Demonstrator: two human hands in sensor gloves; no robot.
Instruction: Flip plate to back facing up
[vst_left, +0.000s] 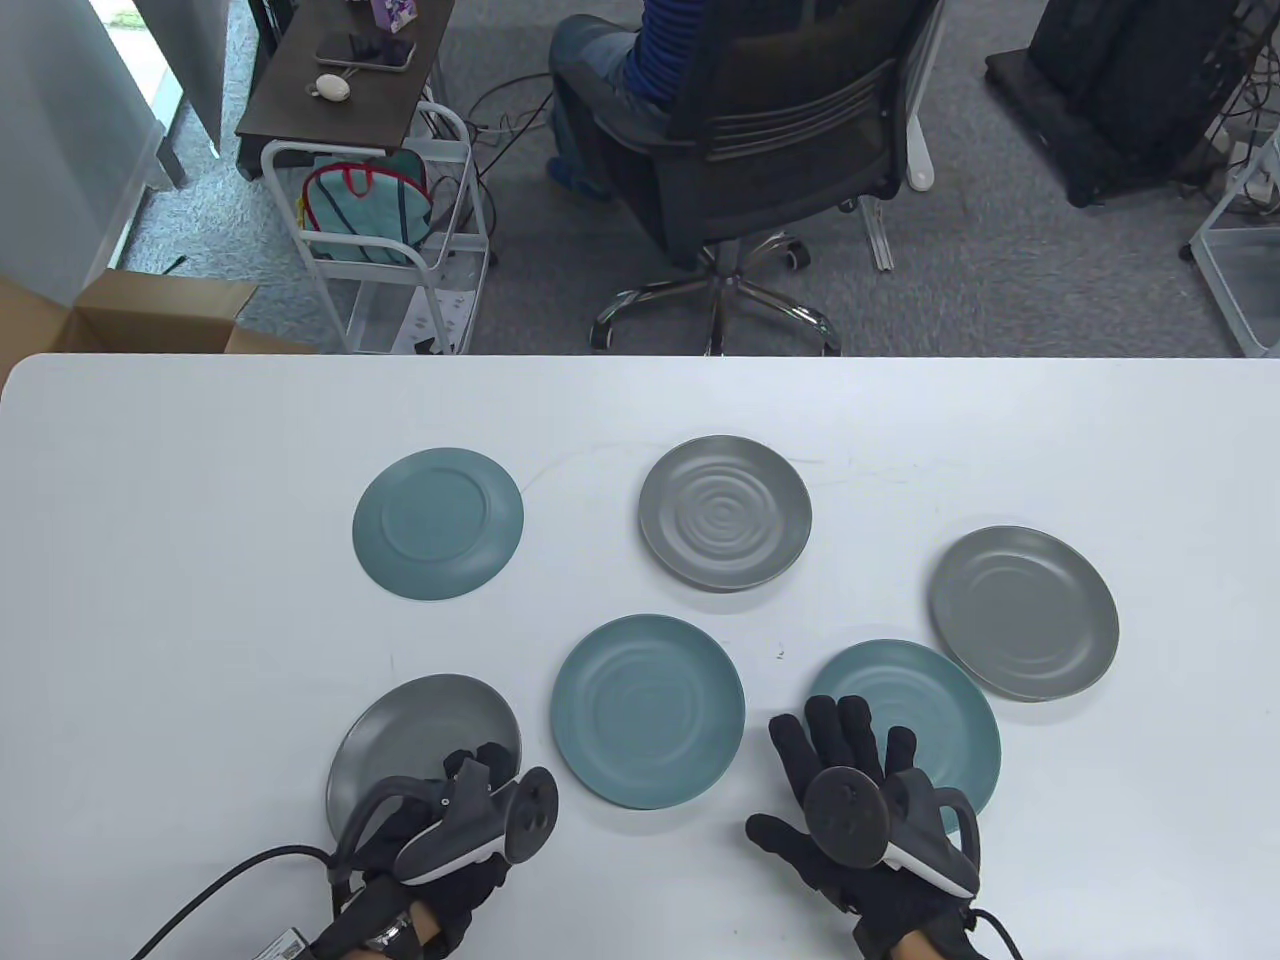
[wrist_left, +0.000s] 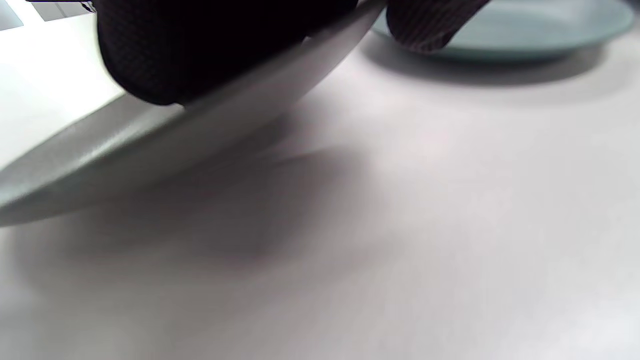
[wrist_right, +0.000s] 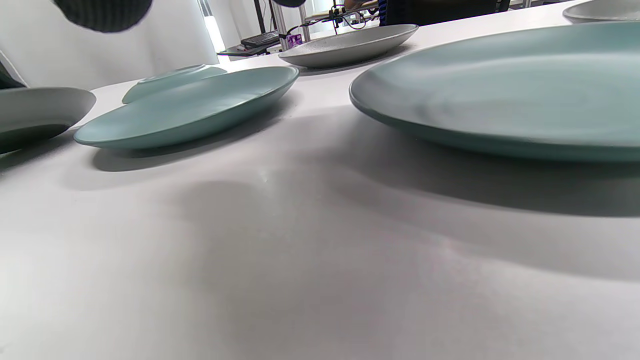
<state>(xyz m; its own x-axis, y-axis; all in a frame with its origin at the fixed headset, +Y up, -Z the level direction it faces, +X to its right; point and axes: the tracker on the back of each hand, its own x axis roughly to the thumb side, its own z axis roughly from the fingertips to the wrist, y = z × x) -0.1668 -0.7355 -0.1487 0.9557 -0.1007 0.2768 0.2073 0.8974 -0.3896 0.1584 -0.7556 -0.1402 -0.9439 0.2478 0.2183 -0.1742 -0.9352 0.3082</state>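
Note:
Several plates lie on the white table (vst_left: 200, 600). My left hand (vst_left: 478, 765) grips the near right edge of a grey plate (vst_left: 420, 740) at the front left. In the left wrist view my gloved fingers (wrist_left: 200, 50) lie over the rim of this plate (wrist_left: 200, 140), and that side is lifted off the table, so it tilts. My right hand (vst_left: 835, 740) is open with its fingers spread, above the left edge of a teal plate (vst_left: 930, 730). This plate (wrist_right: 500, 90) lies flat, face up, in the right wrist view.
A teal plate (vst_left: 647, 710) lies between my hands. A teal plate (vst_left: 437, 523) sits back up at the far left. A grey rippled plate (vst_left: 725, 512) and a plain grey plate (vst_left: 1022, 612) lie face up further back and right. An office chair (vst_left: 760, 150) stands beyond the table.

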